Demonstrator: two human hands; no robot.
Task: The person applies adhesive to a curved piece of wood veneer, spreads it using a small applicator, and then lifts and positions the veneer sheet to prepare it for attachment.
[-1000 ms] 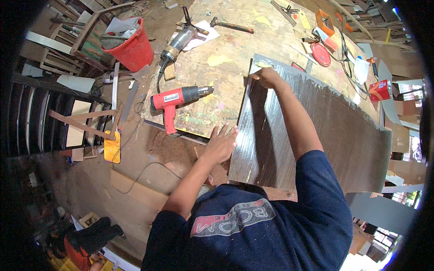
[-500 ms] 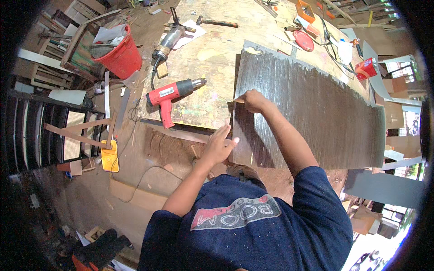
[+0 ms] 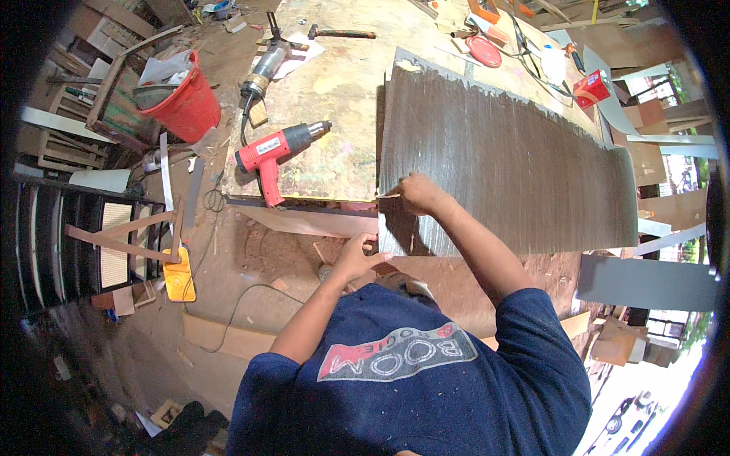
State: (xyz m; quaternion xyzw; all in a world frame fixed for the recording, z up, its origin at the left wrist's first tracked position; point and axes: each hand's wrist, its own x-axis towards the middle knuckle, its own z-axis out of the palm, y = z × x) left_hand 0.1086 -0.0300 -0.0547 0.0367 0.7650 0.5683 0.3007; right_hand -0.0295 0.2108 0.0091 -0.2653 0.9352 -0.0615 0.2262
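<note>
A dark brown sheet (image 3: 517,159) with a streaky, glossy face and a ragged grey border along its far side lies over the right part of the wooden worktable (image 3: 334,83). Its near edge hangs past the table front. On its left margin, my right hand (image 3: 418,194) is closed round a small thin flat piece (image 3: 389,194), mostly hidden by the fingers. At the near left corner of the sheet is my left hand (image 3: 359,258), its fingers curled by the side edge and its thumb against the corner.
Left of the sheet lies a red heat gun (image 3: 270,156), with a corded power tool (image 3: 266,68) and a hammer (image 3: 342,33) beyond. A red lid (image 3: 484,52) and red tin (image 3: 591,89) sit at the far right. A red bucket (image 3: 186,99) stands on the floor.
My right hand has slid nearer along the sheet's left margin with the thin piece. My left hand has gone from stretched fingers to curled ones at the corner. The view has shifted slightly.
</note>
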